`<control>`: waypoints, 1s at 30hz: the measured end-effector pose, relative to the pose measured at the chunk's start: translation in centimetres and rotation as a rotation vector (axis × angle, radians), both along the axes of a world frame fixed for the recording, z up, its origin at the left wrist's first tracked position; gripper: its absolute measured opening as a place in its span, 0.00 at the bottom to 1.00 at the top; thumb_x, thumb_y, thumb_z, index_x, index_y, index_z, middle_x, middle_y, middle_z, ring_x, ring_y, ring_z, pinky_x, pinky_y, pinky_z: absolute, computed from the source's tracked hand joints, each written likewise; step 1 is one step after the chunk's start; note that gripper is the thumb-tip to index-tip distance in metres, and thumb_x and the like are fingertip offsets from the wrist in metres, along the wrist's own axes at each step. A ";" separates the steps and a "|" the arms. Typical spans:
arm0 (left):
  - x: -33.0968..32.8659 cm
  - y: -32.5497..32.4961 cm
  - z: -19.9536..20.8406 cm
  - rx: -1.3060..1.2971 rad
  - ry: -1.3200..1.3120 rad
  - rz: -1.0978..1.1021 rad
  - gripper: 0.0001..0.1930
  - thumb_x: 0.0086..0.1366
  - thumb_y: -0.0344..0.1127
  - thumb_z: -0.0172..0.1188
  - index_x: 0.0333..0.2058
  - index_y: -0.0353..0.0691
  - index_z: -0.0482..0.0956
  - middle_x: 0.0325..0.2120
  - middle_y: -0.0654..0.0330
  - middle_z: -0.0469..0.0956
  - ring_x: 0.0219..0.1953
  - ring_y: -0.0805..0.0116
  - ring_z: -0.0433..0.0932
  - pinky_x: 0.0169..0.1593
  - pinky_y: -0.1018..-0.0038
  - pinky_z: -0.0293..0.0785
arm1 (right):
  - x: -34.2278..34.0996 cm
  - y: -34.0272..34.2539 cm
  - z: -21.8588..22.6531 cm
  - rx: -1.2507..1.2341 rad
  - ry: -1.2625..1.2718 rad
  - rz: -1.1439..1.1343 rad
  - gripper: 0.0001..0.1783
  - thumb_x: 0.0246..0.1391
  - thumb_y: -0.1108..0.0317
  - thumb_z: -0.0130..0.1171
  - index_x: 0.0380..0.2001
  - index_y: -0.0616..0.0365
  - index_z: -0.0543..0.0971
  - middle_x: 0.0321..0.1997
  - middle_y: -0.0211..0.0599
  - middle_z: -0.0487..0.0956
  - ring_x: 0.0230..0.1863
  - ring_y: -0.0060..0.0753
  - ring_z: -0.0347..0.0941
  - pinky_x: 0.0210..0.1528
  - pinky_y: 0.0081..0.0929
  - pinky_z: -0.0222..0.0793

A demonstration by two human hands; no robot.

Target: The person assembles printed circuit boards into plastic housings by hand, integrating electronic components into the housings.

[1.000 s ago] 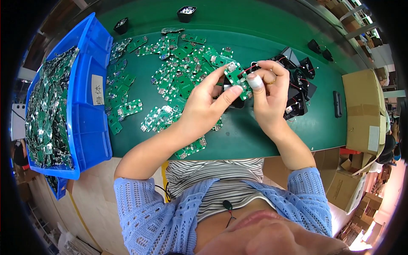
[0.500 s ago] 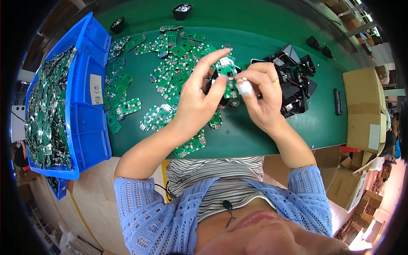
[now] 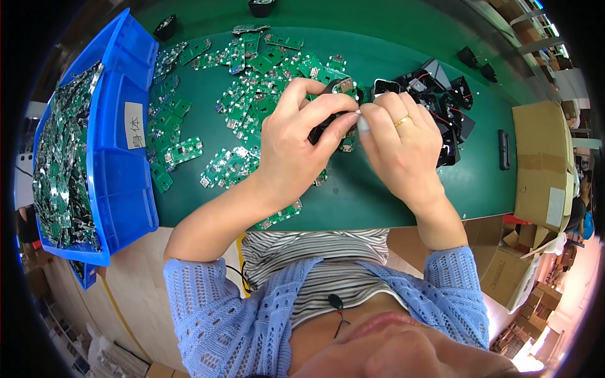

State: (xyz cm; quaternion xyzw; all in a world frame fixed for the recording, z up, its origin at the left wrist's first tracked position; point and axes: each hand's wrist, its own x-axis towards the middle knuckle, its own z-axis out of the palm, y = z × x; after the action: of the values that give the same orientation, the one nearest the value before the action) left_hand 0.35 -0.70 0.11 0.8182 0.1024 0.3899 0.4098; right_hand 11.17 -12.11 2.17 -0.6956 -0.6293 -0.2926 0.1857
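The green circuit board [image 3: 343,86] is sitting in the left hand [image 3: 299,132], just left of the right hand [image 3: 400,138], with most of its face hiding behind the fingers. The left hand is curling around it and around a black part [image 3: 319,132] showing below the index finger, its thumb and fingers closing to a narrow grip. The right hand is holding its thumb and fingers in a tight pinch at a tiny pale piece [image 3: 358,112], which is lying right where the two hands' fingertips are meeting and is too small to identify. A gold ring [image 3: 402,121] is circling one right finger.

Taking the meeting fingertips as the dial's centre, a black housing with a pale rim [image 3: 386,86] is resting close by at half past one, partly behind the right hand. A cluster of black housings with red wires [image 3: 463,94] is lying at half past two. Loose green boards [image 3: 249,94] are spreading over the green surface [image 3: 378,201] between eight and ten o'clock, and another board [image 3: 280,216] is lying near the front edge at seven.

Farther out, a black bar [image 3: 504,150] is lying at half past three, with a cardboard box [image 3: 541,164] standing beyond it. A blue bin [image 3: 126,170] is standing toward nine, filling with many boards.
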 end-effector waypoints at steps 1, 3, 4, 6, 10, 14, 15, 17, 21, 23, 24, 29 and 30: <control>0.0 0.0 -0.1 0.015 -0.004 -0.006 0.07 0.52 0.30 0.63 0.32 0.43 0.79 0.31 0.59 0.71 0.23 0.71 0.74 0.25 0.76 0.71 | 0.0 0.0 0.1 -0.001 0.010 0.008 0.10 0.33 0.70 0.56 0.24 0.55 0.70 0.25 0.30 0.67 0.27 0.30 0.66 0.26 0.23 0.60; 0.0 0.1 0.1 -0.019 0.020 -0.022 0.06 0.52 0.30 0.62 0.32 0.42 0.78 0.30 0.59 0.72 0.23 0.71 0.73 0.26 0.77 0.70 | 0.1 -0.1 0.2 -0.014 0.089 0.033 0.10 0.34 0.73 0.57 0.25 0.55 0.71 0.26 0.31 0.68 0.28 0.31 0.67 0.26 0.24 0.62; 0.0 0.1 0.3 -0.045 0.038 -0.044 0.06 0.53 0.30 0.62 0.31 0.41 0.78 0.30 0.59 0.72 0.23 0.71 0.73 0.26 0.78 0.69 | 0.1 -0.2 0.3 -0.019 0.162 0.050 0.10 0.35 0.75 0.58 0.26 0.56 0.72 0.27 0.31 0.70 0.28 0.32 0.68 0.26 0.25 0.63; -0.1 0.4 0.4 -0.262 0.063 -0.116 0.05 0.54 0.30 0.61 0.31 0.40 0.77 0.29 0.61 0.73 0.23 0.73 0.72 0.26 0.79 0.68 | 0.1 -0.1 -0.3 0.042 0.367 0.112 0.11 0.36 0.78 0.59 0.28 0.57 0.73 0.28 0.33 0.71 0.28 0.33 0.69 0.26 0.25 0.65; -0.4 0.8 0.3 -0.653 0.160 -0.243 0.05 0.58 0.32 0.58 0.32 0.37 0.75 0.25 0.68 0.72 0.24 0.83 0.68 0.26 0.83 0.63 | 0.6 0.0 -1.0 0.106 0.702 0.268 0.13 0.40 0.82 0.61 0.32 0.61 0.74 0.31 0.38 0.74 0.29 0.30 0.71 0.25 0.21 0.68; -0.7 0.7 0.7 -0.858 0.267 -0.315 0.07 0.60 0.31 0.56 0.36 0.38 0.73 0.27 0.70 0.71 0.23 0.86 0.66 0.20 0.85 0.61 | 1.2 0.2 -1.8 0.155 0.800 0.355 0.11 0.42 0.83 0.59 0.32 0.62 0.74 0.31 0.37 0.74 0.29 0.26 0.69 0.24 0.18 0.66; -0.7 0.6 0.6 -0.861 0.264 -0.318 0.07 0.60 0.31 0.56 0.36 0.38 0.73 0.27 0.70 0.71 0.23 0.86 0.66 0.20 0.85 0.61 | 1.4 0.2 -1.8 0.151 0.797 0.353 0.11 0.42 0.83 0.59 0.32 0.62 0.74 0.31 0.37 0.74 0.29 0.26 0.69 0.24 0.18 0.66; -0.5 0.4 0.5 -0.875 0.143 -0.380 0.10 0.59 0.29 0.54 0.41 0.39 0.72 0.29 0.67 0.71 0.21 0.85 0.66 0.18 0.85 0.62 | 1.7 0.1 -1.7 0.144 0.801 0.336 0.11 0.42 0.83 0.58 0.32 0.62 0.74 0.31 0.36 0.74 0.30 0.25 0.69 0.25 0.17 0.66; -0.8 0.3 0.6 -0.725 0.139 -0.250 0.14 0.58 0.28 0.54 0.45 0.40 0.71 0.31 0.63 0.71 0.21 0.81 0.69 0.20 0.81 0.67 | 1.4 -0.1 -0.5 0.058 0.573 0.296 0.14 0.38 0.83 0.60 0.32 0.61 0.74 0.31 0.38 0.73 0.29 0.31 0.70 0.27 0.24 0.68; -0.7 0.2 0.6 -0.562 0.101 -0.143 0.18 0.54 0.28 0.57 0.45 0.41 0.72 0.30 0.59 0.71 0.24 0.73 0.72 0.25 0.76 0.70 | 1.5 -0.1 -0.6 0.062 0.500 0.308 0.15 0.36 0.83 0.61 0.32 0.61 0.74 0.31 0.38 0.73 0.29 0.33 0.71 0.27 0.26 0.68; -0.6 0.3 0.5 -0.563 0.103 -0.141 0.18 0.54 0.28 0.57 0.45 0.41 0.72 0.30 0.59 0.71 0.24 0.73 0.72 0.25 0.76 0.70 | 1.5 -0.1 -0.7 0.067 0.428 0.323 0.16 0.34 0.83 0.62 0.32 0.61 0.73 0.30 0.38 0.73 0.28 0.36 0.71 0.27 0.27 0.69; -0.7 0.3 0.6 -0.191 0.127 -0.060 0.19 0.50 0.28 0.58 0.44 0.42 0.73 0.30 0.56 0.71 0.28 0.62 0.73 0.32 0.73 0.71 | 1.0 -0.4 -0.3 0.053 0.353 0.311 0.18 0.30 0.82 0.63 0.31 0.62 0.73 0.30 0.38 0.72 0.28 0.38 0.70 0.27 0.28 0.68; -0.7 0.4 0.5 -0.190 0.128 -0.060 0.19 0.50 0.28 0.58 0.44 0.42 0.73 0.30 0.56 0.71 0.28 0.62 0.73 0.32 0.73 0.71 | 0.9 -0.5 -0.2 0.044 0.343 0.300 0.18 0.30 0.82 0.63 0.31 0.62 0.73 0.29 0.38 0.72 0.27 0.38 0.71 0.26 0.27 0.68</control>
State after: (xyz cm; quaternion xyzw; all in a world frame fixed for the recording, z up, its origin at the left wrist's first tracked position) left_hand -0.31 -0.31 0.63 0.8016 0.1404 0.3129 0.4898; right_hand 12.07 -12.62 2.00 -0.6296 -0.6785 -0.1528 0.3463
